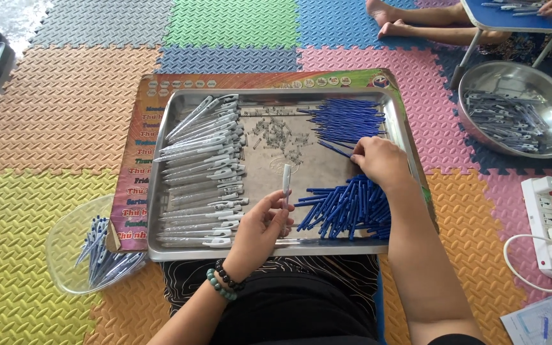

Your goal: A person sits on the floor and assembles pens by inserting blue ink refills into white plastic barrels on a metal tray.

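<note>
Beaded bracelets (223, 280) ring the left hand (260, 231), whose fingers pinch a white pen barrel (286, 180) upright over the steel tray (161, 191). Beyond it, the right hand (381, 161) closes its fingertips on a blue refill (335, 148) between two refill heaps. Seemingly mid-assembly: next, the refill needs aligning with the barrel's opening.

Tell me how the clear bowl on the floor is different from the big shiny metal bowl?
The clear bowl is see-through plastic; the metal bowl is shiny steel. The clear bowl sits at the person's left beside the tray; the metal bowl sits far right, beyond it. The clear bowl looks smaller and shows only a small bunch; the metal bowl's pile spreads wider. Both hold pens with pale and blue parts.
</note>
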